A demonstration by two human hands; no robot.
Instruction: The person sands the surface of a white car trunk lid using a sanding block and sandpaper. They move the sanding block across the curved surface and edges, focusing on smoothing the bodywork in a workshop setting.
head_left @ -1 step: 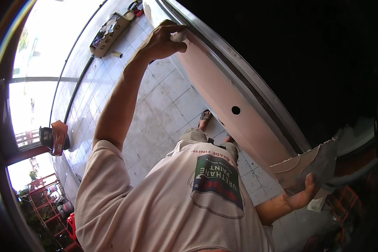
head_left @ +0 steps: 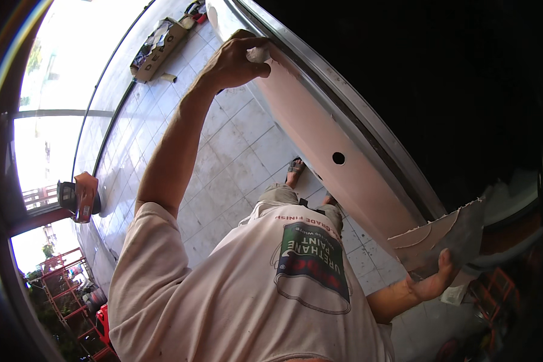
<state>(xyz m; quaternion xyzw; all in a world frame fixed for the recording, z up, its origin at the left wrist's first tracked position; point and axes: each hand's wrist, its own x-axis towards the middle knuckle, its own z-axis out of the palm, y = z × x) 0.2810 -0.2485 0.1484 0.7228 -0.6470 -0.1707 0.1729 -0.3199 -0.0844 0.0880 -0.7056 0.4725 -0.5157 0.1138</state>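
A long vehicle panel [head_left: 320, 130], coated in smooth pinkish filler, runs from the top middle down to the right. A round dark hole [head_left: 338, 158] pierces it. At its far end my left hand [head_left: 234, 59] is bent against the surface, thumb and fingers curled round a small pale piece [head_left: 258, 55] whose kind I cannot make out. Beside the panel's near end my right hand [head_left: 431, 283] grips a flat grey mixing board [head_left: 449, 238], thumb on top. Pinkish filler [head_left: 419, 238] is spread along the board's left part, with a ragged edge.
Dirty pale floor tiles [head_left: 223, 151] lie below. An open cardboard box [head_left: 157, 51] stands at the far left near a small roll [head_left: 169, 78]. An orange-brown object [head_left: 86, 197] sits at the left. A red metal rack [head_left: 66, 295] stands lower left. My sandalled foot [head_left: 294, 172] is near the panel.
My left hand has shifted very slightly to the right at the panel's far end. My right hand and the board have stayed in place.
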